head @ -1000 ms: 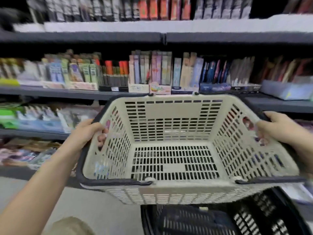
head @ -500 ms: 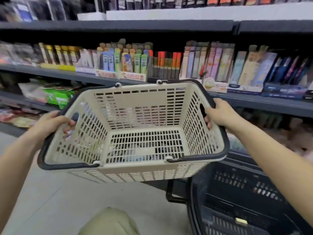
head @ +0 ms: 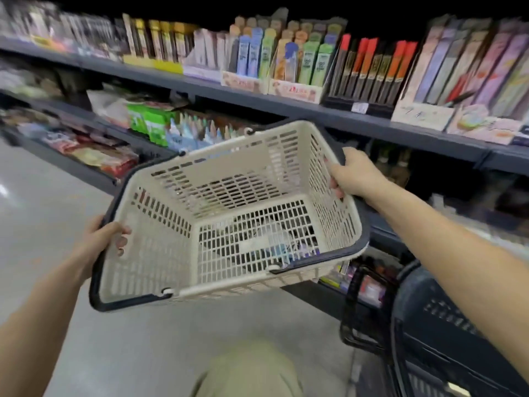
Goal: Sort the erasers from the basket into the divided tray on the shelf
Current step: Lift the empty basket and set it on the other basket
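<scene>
I hold a cream slatted basket (head: 160,253) with dark folded-down handles in front of the shelves, tilted and turned. Nothing lies inside it; only things below show through the floor slats. My left hand (head: 100,242) grips its near left rim, fingers curled over the edge. My right hand (head: 355,176) grips the far right rim. No erasers and no divided tray show in this view.
Dark shelves (head: 286,106) run from upper left to right, packed with pen and pencil packs (head: 289,55). A dark blue basket (head: 446,339) with a black handle stands on the floor at lower right. Grey floor (head: 43,213) lies to the left.
The basket has swung left and turned, its right end now farther from me. The view has shifted left along the aisle. Both hands keep their grip on the rims.
</scene>
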The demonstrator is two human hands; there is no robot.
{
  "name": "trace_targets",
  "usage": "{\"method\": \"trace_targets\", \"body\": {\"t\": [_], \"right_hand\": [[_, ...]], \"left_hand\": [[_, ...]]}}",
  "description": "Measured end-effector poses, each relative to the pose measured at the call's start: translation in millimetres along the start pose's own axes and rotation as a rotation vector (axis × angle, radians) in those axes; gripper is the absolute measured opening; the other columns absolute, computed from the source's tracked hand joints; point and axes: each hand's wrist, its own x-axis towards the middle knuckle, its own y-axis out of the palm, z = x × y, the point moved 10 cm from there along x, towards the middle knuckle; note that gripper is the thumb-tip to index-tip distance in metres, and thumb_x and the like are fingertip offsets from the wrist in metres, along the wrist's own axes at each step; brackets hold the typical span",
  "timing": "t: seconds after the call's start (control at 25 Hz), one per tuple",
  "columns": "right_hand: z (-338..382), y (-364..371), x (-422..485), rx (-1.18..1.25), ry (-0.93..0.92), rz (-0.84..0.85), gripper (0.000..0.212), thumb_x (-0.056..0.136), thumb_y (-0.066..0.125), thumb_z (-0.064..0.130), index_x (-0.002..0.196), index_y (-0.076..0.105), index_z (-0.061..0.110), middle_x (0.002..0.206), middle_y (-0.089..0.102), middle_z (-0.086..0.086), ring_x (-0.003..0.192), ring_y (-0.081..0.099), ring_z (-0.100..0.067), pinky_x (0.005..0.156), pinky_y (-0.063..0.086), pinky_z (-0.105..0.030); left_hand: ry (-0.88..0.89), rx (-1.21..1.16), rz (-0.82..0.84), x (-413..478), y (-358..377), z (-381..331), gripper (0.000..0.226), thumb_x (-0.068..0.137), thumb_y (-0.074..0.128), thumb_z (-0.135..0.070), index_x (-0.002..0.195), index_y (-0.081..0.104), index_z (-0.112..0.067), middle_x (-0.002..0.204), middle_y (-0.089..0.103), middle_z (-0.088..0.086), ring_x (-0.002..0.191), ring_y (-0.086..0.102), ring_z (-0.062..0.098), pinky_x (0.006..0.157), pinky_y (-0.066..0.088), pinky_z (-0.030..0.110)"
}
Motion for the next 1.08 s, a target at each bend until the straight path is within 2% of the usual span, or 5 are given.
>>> {"method": "trace_targets", "body": {"t": [0.24, 0.4, 0.6, 0.92, 1.08], "right_hand": [[-38, 71, -32, -0.025, -0.012, 0.134, 0.013, 0.086, 0.04, 0.014, 0.087, 0.047, 0.026, 0.056, 0.064, -0.002, 0.037, 0.059, -0.01, 0.045, 0.046, -0.021], [-149, 135, -63, -0.012, 0.416, 0.326, 0.014, 0.09, 0.047, 0.01, 0.102, 0.051, 0.003, 0.083, 0.07, -0.015, 0.069, 0.071, -0.025, 0.072, 0.058, -0.044], [-222, 202, -96, 0.136, 0.771, 0.386, 0.008, 0.087, 0.055, 0.006, 0.095, 0.059, 0.004, 0.113, 0.064, -0.021, 0.092, 0.063, -0.029, 0.083, 0.053, -0.039], [-241, 233, -92, -0.257, 0.752, 0.637, 0.04, 0.087, 0.059, 0.013, 0.124, 0.053, -0.002, 0.13, 0.053, -0.02, 0.121, 0.051, -0.033, 0.098, 0.043, -0.038], [-221, 222, -88, -0.62, 0.588, 0.64, 0.073, 0.083, 0.066, 0.032, 0.139, 0.031, 0.001, 0.139, 0.039, -0.017, 0.124, 0.044, -0.031, 0.101, 0.042, -0.036]], "left_hand": [[-0.054, 0.239, -0.039, 25, -31, 58, 0.012, 0.071, 0.065, -0.009, 0.076, 0.056, -0.015, 0.055, 0.052, 0.009, 0.045, 0.049, 0.021, 0.047, 0.043, 0.024], [-0.002, 0.439, 0.091, 24, 9, 87, 0.006, 0.09, 0.053, -0.006, 0.095, 0.057, -0.005, 0.077, 0.061, 0.015, 0.051, 0.055, 0.018, 0.045, 0.046, 0.023], [-0.127, 0.492, 0.165, 26, 54, 151, 0.016, 0.095, 0.048, -0.01, 0.11, 0.046, -0.004, 0.091, 0.056, 0.017, 0.066, 0.054, 0.028, 0.052, 0.049, 0.032], [-0.245, 0.558, 0.054, 40, 65, 204, 0.033, 0.089, 0.049, -0.001, 0.122, 0.048, 0.005, 0.098, 0.053, 0.018, 0.08, 0.056, 0.033, 0.072, 0.051, 0.043], [-0.05, 0.896, -0.053, 28, 86, 149, 0.055, 0.086, 0.056, -0.017, 0.137, 0.038, -0.006, 0.131, 0.044, 0.024, 0.118, 0.045, 0.04, 0.096, 0.04, 0.049]]}}
